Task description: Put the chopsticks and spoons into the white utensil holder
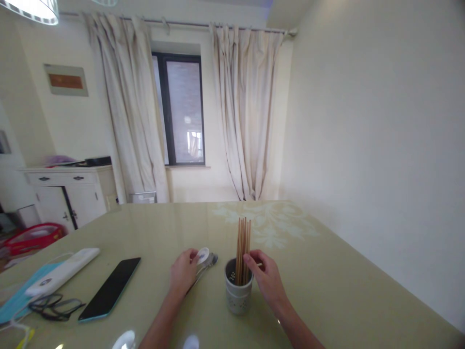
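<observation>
On the table (327, 291), a cup (238, 296) stood upright, holding chopsticks (242, 249). Fingers of the right hand (269, 277) touched them, grip unclear; those of the left hand (182, 272) curled at a white utensil (204, 254) beside metal cutlery (208, 263), whether pinching was unclear. Curtains (247, 97) hung beyond.

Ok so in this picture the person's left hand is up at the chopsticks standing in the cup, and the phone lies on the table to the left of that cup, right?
Not quite: the head view shows the right hand at the chopsticks standing in the cup. The phone does lie on the table left of it.
</observation>
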Motion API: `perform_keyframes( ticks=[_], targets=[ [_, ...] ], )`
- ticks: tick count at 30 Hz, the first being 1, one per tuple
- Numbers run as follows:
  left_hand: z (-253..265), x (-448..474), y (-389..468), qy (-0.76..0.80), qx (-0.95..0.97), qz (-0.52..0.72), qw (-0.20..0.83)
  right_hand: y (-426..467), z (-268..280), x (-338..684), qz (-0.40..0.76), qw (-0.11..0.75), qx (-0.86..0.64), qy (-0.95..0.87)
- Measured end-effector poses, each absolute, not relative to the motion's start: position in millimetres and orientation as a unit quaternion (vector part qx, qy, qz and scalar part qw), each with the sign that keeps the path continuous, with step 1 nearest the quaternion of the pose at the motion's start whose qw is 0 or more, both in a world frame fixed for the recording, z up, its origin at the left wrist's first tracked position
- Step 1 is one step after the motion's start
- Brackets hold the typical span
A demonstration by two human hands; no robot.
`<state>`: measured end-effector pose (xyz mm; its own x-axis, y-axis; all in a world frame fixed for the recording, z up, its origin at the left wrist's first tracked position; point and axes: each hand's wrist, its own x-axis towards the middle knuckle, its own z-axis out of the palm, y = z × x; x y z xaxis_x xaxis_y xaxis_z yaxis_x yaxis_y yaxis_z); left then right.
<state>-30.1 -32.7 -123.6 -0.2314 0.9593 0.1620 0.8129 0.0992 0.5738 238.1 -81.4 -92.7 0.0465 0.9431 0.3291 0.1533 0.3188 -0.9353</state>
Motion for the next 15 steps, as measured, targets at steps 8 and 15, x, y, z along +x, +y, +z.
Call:
perform_keyframes(
  ticks=[8, 15],
  targets=[
    [-128, -45, -30, 0.763, 0.571, 0.285, 0.106, -82, -93, 237, 0.355, 0.562, -0.464, -0.586],
    [-113, -34, -41, 0.751, 0.618, 0.232, -0.024, -84, -90, 238, 0.345, 0.574, -0.464, -0.580]
  ],
)
